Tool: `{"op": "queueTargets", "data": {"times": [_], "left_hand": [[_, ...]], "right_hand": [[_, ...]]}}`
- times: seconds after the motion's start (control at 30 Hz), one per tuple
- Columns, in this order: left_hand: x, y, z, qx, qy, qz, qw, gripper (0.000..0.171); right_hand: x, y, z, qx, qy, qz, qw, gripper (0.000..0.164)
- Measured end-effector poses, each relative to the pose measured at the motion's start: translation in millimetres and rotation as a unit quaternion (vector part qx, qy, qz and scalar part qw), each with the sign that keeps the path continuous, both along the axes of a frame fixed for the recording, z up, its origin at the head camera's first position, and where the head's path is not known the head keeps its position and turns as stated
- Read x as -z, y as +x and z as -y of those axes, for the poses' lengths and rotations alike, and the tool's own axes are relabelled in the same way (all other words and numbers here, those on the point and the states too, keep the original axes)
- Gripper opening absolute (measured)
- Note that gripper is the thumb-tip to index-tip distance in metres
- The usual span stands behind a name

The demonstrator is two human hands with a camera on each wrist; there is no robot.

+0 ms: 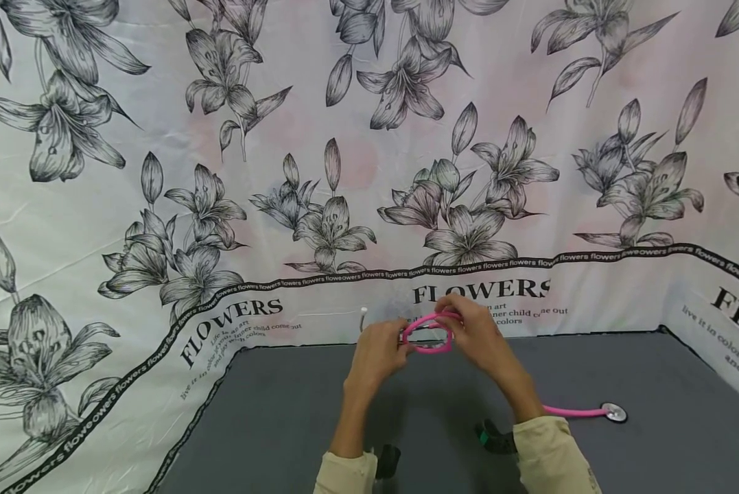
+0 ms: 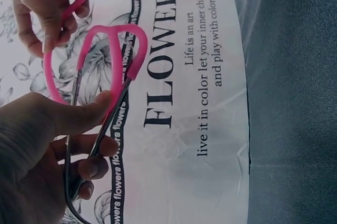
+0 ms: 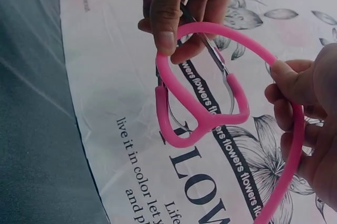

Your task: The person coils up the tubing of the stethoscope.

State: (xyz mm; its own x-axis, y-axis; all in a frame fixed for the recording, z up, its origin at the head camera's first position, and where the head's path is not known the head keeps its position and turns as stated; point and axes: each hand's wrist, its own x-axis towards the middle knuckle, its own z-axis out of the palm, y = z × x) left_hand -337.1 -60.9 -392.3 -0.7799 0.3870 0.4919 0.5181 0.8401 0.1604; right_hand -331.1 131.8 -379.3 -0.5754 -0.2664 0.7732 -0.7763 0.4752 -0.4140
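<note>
Both hands hold a pink stethoscope [image 3: 231, 121] in the air above the table's far edge. The left hand [image 1: 379, 353] grips its metal ear tubes [image 2: 112, 115] and pinches the pink tubing against them with the thumb. The right hand [image 1: 473, 336] grips the same tubing further along, so it bends in a loop between the hands. The Y-shaped fork lies inside that loop in the right wrist view. A pale ear tip [image 1: 364, 311] pokes out past the left hand. Beyond the right forearm, the round metal chest piece [image 1: 615, 412] is over the table's right side.
A dark grey table [image 1: 283, 412] spreads below the hands. White cloth with black lily prints and lettering [image 1: 486, 291] hangs behind it and along both sides. Dark straps [image 1: 495, 438] show near the wrists, beside beige sleeves [image 1: 554, 456].
</note>
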Motion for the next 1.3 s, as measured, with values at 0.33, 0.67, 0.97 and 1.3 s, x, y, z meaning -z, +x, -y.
{"op": "queueTargets", "data": {"times": [0.33, 0.67, 0.97, 1.3], "left_hand": [[-0.8, 0.2, 0, 0.008, -0.009, 0.024, 0.9996, 0.022], [-9.2, 6.4, 1, 0.118, 0.055, 0.053, 0.9901, 0.018], [-14.5, 5.8, 2, 0.199, 0.139, 0.088, 0.9662, 0.021], [-15.1, 3.8, 5, 0.212, 0.237, 0.089, 0.9438, 0.026]], "right_hand": [[4.2, -3.4, -4, 0.062, -0.013, -0.029, 0.998, 0.017], [5.4, -5.0, -22, 0.096, -0.031, 0.025, 0.995, 0.015], [9.5, -10.8, -28, 0.053, -0.031, 0.094, 0.994, 0.008], [13.4, -11.7, -21, -0.070, -0.042, 0.175, 0.981, 0.018]]}}
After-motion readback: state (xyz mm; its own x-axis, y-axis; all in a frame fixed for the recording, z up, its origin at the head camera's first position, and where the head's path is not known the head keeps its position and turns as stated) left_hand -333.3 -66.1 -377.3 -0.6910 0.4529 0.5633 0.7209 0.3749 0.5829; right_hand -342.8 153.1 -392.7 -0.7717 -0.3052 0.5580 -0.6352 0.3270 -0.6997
